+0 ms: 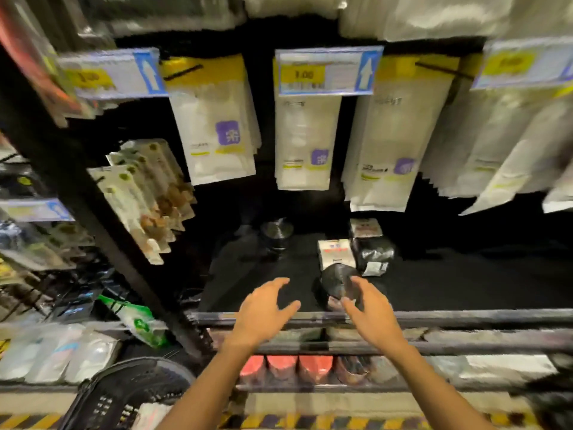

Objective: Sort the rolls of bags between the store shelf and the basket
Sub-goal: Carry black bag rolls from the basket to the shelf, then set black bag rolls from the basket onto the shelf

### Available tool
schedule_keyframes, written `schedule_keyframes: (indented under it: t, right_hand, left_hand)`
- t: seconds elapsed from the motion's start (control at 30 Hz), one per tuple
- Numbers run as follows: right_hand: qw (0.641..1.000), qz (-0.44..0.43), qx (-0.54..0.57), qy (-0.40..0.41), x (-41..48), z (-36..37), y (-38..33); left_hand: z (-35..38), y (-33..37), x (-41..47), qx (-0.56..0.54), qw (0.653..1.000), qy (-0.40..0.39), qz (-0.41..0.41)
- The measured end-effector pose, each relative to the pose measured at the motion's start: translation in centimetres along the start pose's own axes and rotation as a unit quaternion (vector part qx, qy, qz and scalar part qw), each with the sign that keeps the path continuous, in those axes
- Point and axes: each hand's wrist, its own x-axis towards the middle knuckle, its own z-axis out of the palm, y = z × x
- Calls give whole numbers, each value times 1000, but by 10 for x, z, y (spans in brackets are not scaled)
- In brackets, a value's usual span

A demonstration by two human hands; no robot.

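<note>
I see both hands over the shelf (pixel 279 274) front edge. Left hand (pixel 263 308) has spread fingers, holding nothing. Right hand (pixel 369 308) fingers, spread, touch a black roll (pixel 336 279). Basket (pixel 124 395) sits below left.

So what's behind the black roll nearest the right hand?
Directly behind the black roll stands a white labelled pack, with a dark wrapped roll beside it. The right hand hides the roll's lower edge.

I face a dim store aisle with black backing behind the racks. White packets (pixel 311 141) hang under blue price tags (pixel 328 71). Below me, the floor edge carries what looks like yellow-black hazard striping (pixel 310 422), though it's blurred.
</note>
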Motion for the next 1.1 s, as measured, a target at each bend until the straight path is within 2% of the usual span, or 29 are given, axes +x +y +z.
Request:
schedule_keyframes:
  t: [0.27, 0.47, 0.57, 0.77, 0.9, 1.1]
  right_hand:
    - [997, 73, 24, 17, 92, -46, 89]
    - [983, 142, 109, 50, 147, -18, 142]
    - [971, 164, 165, 63, 167, 8, 162]
    - [952, 155, 228, 133, 187, 41, 168]
    - [944, 150, 229, 186, 189, 49, 158]
    - [944, 156, 216, 197, 189, 40, 149]
  left_hand:
    - [82, 45, 90, -145, 987, -3, -75]
    - [152, 30, 120, -203, 977, -5, -67]
    - [179, 18, 128, -226, 972, 21, -58]
    - [194, 13, 141, -259, 959, 93, -66]
    - [194, 15, 140, -267, 955, 107, -75]
    - [175, 18, 138, -277, 946, 131, -103]
